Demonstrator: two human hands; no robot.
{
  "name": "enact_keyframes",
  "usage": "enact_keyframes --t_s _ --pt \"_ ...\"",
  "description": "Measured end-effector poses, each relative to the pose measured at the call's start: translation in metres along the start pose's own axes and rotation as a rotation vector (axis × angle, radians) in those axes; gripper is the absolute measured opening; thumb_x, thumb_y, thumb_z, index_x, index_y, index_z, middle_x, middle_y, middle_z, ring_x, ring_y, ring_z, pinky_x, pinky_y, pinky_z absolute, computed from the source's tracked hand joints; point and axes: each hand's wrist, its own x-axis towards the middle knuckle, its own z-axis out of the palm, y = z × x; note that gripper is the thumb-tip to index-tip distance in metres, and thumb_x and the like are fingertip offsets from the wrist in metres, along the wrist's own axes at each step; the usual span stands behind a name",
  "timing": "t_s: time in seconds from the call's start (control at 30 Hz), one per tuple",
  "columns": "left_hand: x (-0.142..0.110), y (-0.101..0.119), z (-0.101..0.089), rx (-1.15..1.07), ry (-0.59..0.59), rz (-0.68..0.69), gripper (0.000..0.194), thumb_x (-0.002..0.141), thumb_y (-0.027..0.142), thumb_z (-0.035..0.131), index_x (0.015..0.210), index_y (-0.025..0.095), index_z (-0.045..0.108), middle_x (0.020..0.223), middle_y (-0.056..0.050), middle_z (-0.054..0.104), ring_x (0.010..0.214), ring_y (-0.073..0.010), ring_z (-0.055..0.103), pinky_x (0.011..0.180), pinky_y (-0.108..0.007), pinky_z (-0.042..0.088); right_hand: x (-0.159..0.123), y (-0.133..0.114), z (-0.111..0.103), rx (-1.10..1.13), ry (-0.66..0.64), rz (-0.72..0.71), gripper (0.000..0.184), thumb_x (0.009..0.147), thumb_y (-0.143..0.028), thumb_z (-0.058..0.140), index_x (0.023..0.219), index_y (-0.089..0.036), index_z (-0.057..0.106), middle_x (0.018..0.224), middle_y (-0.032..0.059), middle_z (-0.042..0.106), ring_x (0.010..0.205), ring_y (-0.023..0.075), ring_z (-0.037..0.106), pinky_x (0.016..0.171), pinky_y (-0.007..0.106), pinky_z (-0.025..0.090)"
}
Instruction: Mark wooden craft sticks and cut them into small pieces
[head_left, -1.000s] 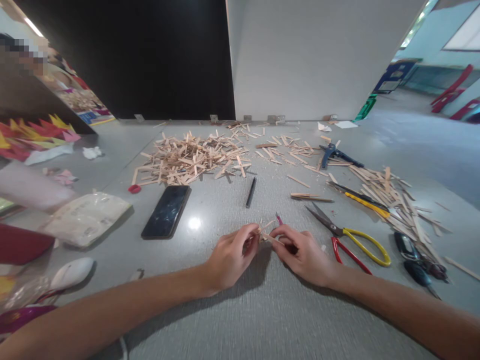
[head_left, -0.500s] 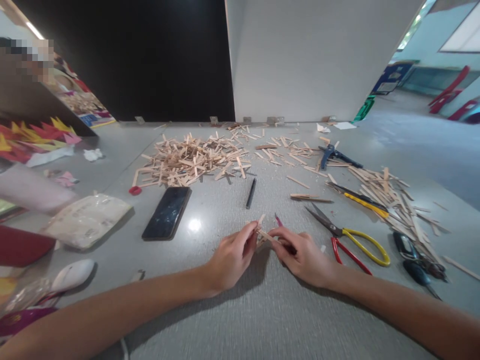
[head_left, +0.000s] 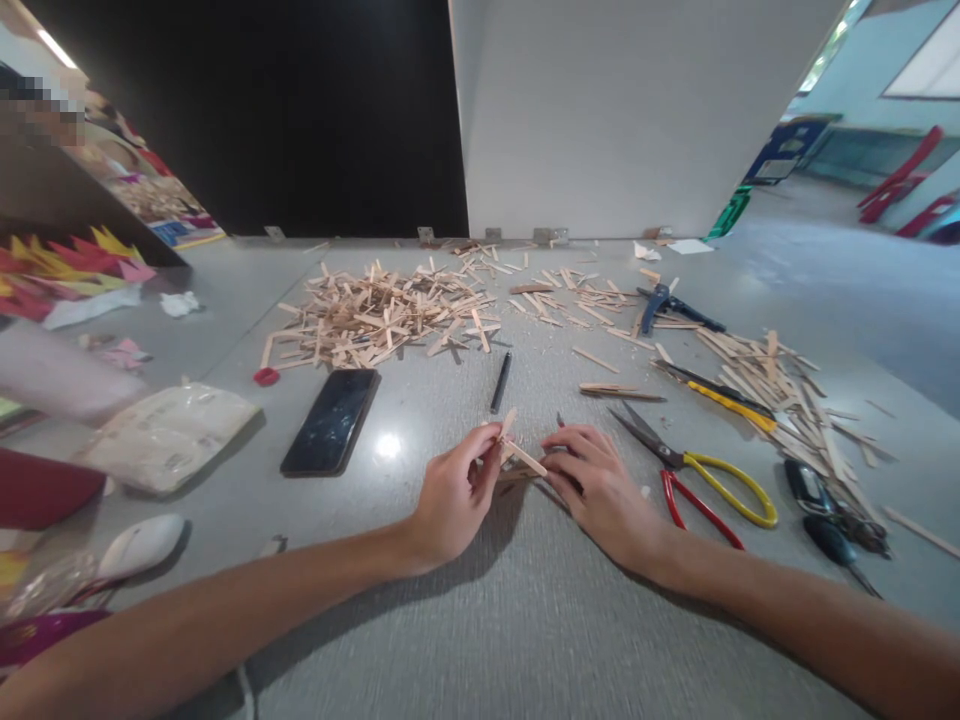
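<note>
My left hand (head_left: 455, 490) has its grip pinched on the crossed sticks (head_left: 527, 459), to the right of the phone (head_left: 330, 422). My right hand (head_left: 606, 490), farther right of the phone, curls at their free end; I cannot tell whether its grip is clamped. I'd steady them where they cross and guide that end gently, as thin wood could snap.

The held sticks (head_left: 526, 459) look like matt wood, the phone (head_left: 331, 422) glossy, the scissor blades (head_left: 646, 434) metal.
</note>
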Motion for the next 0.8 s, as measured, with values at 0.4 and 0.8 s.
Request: enact_keyframes --t_s 0.4,0.8 --pt "0.001 -0.003 0.001 -0.072 -0.096 0.079 0.021 0.109 0.019 0.051 0.116 0.018 0.071 0.094 -0.006 0.084 0.072 -0.0156 0.080 0.066 -0.020 0.061 0.006 -0.009 -0.009 0.387 0.294 0.415 0.024 0.109 -0.038 0.053 0.095 -0.023 0.065 0.072 0.0008 0.067 0.058 0.0165 0.063 0.056 0.027 0.050" --pt "0.003 -0.003 -0.003 -0.108 -0.205 0.094 0.026 0.107 0.012 0.048 0.116 0.017 0.073 0.096 -0.008 0.083 0.075 -0.0149 0.077 0.074 -0.023 0.061 0.008 -0.014 -0.011 0.646 0.399 0.273 0.017 0.107 -0.040 0.065 0.102 -0.024 0.068 0.079 0.0016 0.077 0.070 0.0166 0.078 0.068 0.027 0.064"
